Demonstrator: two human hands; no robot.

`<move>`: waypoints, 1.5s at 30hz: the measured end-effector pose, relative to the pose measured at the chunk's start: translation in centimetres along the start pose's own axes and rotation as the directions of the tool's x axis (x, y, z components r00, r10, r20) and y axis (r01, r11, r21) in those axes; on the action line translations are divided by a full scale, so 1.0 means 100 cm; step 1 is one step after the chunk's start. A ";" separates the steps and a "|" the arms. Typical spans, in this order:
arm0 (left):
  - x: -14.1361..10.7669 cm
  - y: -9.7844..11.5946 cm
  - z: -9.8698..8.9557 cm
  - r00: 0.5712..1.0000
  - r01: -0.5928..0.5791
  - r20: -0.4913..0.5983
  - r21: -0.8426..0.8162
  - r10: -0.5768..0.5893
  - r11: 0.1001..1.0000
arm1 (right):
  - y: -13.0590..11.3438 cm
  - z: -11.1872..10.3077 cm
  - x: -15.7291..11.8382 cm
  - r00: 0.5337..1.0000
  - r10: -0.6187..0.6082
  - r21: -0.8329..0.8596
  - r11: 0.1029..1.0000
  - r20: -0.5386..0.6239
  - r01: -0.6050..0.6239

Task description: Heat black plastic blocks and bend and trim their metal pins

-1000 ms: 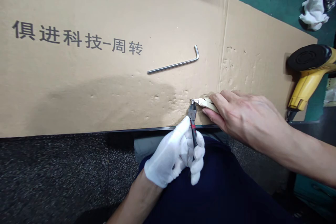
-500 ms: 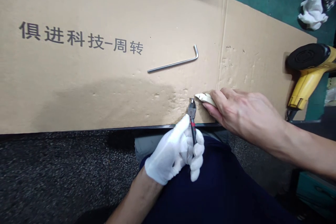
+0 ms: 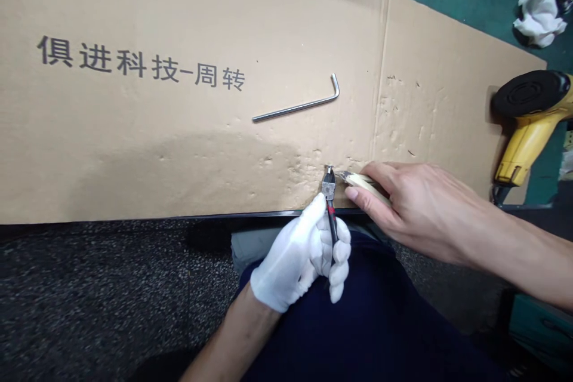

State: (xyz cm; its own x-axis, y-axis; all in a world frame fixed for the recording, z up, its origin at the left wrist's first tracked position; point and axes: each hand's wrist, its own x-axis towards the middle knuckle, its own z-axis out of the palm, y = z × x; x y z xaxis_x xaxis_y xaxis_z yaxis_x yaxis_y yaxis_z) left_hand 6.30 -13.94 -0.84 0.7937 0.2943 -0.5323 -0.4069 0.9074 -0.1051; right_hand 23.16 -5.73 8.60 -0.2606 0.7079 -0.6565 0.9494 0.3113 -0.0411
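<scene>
My left hand [image 3: 308, 250], in a white glove, is closed around the handles of small pliers [image 3: 328, 188] with black and red grips. The plier jaws point away from me and pinch a small shiny metal piece [image 3: 329, 169] just above the cardboard. My bare right hand [image 3: 394, 197] is closed on a cream-handled knife [image 3: 364, 184]. Its tip points left, close to the metal piece; whether they touch is too small to tell.
An L-shaped hex key [image 3: 295, 110] lies on the printed cardboard sheet [image 3: 134, 6]. A yellow heat gun [image 3: 523, 143] rests at the right. Crumpled white cloth [image 3: 541, 17] and dark bagged items lie at the upper right.
The knife has turned in my right hand and its tip has moved slightly right and nearer to me. A small dark sliver now shows on the cardboard above my right hand.
</scene>
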 end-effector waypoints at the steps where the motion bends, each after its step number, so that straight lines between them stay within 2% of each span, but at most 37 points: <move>1: 0.000 0.000 0.000 1.000 -0.002 0.001 0.000 0.002 1.000 | 0.000 -0.002 0.000 0.999 0.018 0.079 0.997 0.048 -0.022; 5: 0.000 0.001 -0.001 1.000 0.004 -0.013 -0.008 -0.004 1.000 | -0.001 -0.008 0.002 0.994 0.033 0.229 0.972 0.109 -0.058; 13: 0.000 0.001 -0.005 0.999 0.041 0.004 -0.032 -0.041 0.999 | 0.002 -0.007 0.009 0.991 0.034 0.267 0.961 0.127 -0.067; 27: 0.002 -0.001 0.002 0.999 -0.027 -0.030 0.001 0.027 1.000 | 0.000 -0.005 0.008 0.994 0.047 0.273 0.959 0.097 -0.072; 33: 0.003 -0.003 0.007 0.996 -0.051 -0.071 0.026 0.053 0.998 | -0.001 -0.006 0.008 0.989 0.030 0.328 0.941 0.145 -0.077; 38: 0.004 -0.005 0.008 0.995 -0.055 -0.086 0.024 0.057 0.998 | -0.007 0.006 0.006 0.997 0.074 0.222 0.972 0.011 -0.074; 45: 0.005 -0.004 0.008 0.995 -0.046 -0.089 0.049 0.050 0.998 | -0.010 0.025 0.001 0.989 0.038 0.163 0.986 -0.141 -0.014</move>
State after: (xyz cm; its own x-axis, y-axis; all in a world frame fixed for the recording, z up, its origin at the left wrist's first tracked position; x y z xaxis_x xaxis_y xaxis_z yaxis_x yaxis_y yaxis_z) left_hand 7.18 -13.90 -0.41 0.7289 0.3113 -0.6098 -0.4203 0.9065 -0.0395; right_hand 22.64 -7.53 6.69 -0.2468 0.8012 -0.5451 0.9689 0.1934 -0.1544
